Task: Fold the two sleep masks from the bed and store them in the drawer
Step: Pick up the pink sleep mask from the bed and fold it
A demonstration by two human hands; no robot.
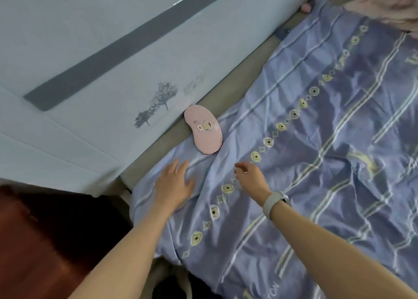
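Now both hands reach over the bed toward one pink sleep mask.

Furthest left, dark reddish wood floor (pixel 34 242) shows beside a pale blue padded side panel (pixel 90 61) printed with small grey trees. Next, the left hand (pixel 175 185) lies palm-down on the blue quilt (pixel 316 163), fingers spread, gripping nothing. Just beyond it, the sleep mask (pixel 203 131) rests flat at the quilt's edge, against the grey strip by the panel, apart from both hands; only this one mask is visible. Further right, the right hand (pixel 251 177), a pale wristband (pixel 274 203) on its wrist, hovers above the quilt with fingers loosely curled, empty. Pink fabric (pixel 389 6) sits far right, at the top corner.
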